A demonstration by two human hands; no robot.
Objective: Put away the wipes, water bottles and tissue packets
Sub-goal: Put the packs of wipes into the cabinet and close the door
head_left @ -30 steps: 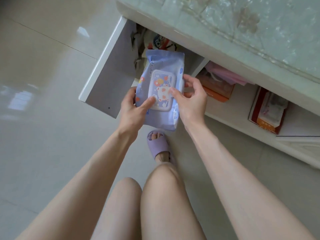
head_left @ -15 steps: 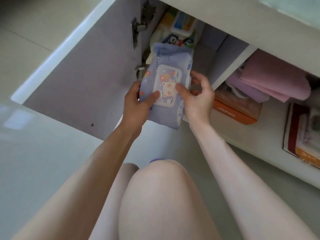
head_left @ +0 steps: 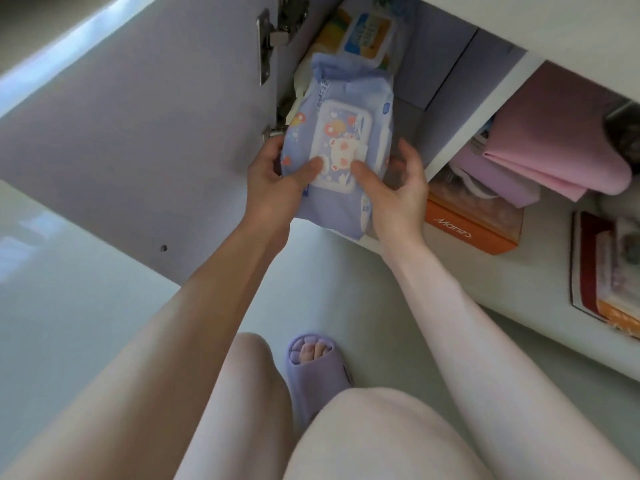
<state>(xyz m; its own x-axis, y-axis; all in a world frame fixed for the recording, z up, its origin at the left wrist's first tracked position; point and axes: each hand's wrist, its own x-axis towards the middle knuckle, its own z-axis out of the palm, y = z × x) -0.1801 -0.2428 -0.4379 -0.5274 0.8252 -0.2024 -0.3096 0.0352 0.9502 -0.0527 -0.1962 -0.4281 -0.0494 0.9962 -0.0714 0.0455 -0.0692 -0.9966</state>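
1. Head view, item in hand: a blue pack of wipes (head_left: 341, 147) is held upright at the mouth of an open cabinet, above the floor (head_left: 69, 289) and not resting on any shelf. Its far end is level with the cabinet opening.

2. Head view, hands: the left hand (head_left: 273, 188) grips the pack's left edge and the right hand (head_left: 398, 192) grips its right edge. Both thumbs press on the hard lid on the front, and the fingers pass behind. Judgement: the two-sided hold keeps the soft pack from sagging and lets it be steered in end first.

3. Head view, destination: the cabinet door (head_left: 138, 150) stands swung wide to the left on its hinge (head_left: 273, 32), leaving the compartment open. Another wipes pack (head_left: 367, 36) already sits deeper inside. Judgement: like goods are stored together here, so the held pack is bound for this compartment.

4. Head view, surroundings: an upright divider (head_left: 485, 109) separates the open shelf to the right, which holds an orange box (head_left: 474, 223) and folded pink cloth (head_left: 554, 143). A purple slipper (head_left: 315, 368) shows below.

5. Progress, judged: the wipes are not yet stowed. No water bottles or tissue packets are identifiable in view.
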